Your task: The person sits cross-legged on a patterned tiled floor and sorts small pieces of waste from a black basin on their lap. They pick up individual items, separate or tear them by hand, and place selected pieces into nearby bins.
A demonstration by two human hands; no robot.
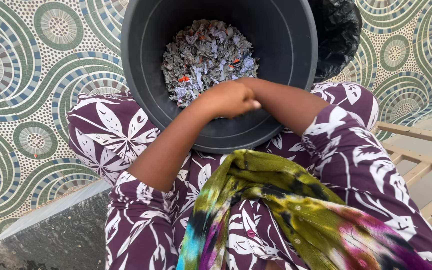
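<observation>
Nearest the camera hangs a soft scarf (pixel 276 210), tie-dyed in green, yellow, pink and blue, draped loosely over a purple dress (pixel 141 225) printed with white leaves; both are thin, limp cloth. Beyond the lap, the two forearms cross over the near rim of a bucket. The left hand (pixel 231 98) is curled closed in a loose fist, knuckles up, and whether it pinches anything cannot be told from here. The right hand is hidden behind it, so its state cannot be told either. The bucket (pixel 286 50) is black plastic, round, smooth-walled and stiff, standing between the knees; its thick rim looks the safest place to grip it. In its bottom lies a heap of torn paper scraps (pixel 207 57), grey-white and bluish with a few orange bits, crumpled and ragged. They seem very light, limp and easily torn, best gathered by the handful rather than pinched singly. Just behind the bucket on the right sits a crinkled black plastic bag (pixel 337 35), glossy and soft. The floor (pixel 31 75) is hard mosaic tile in green, blue and white swirls.
</observation>
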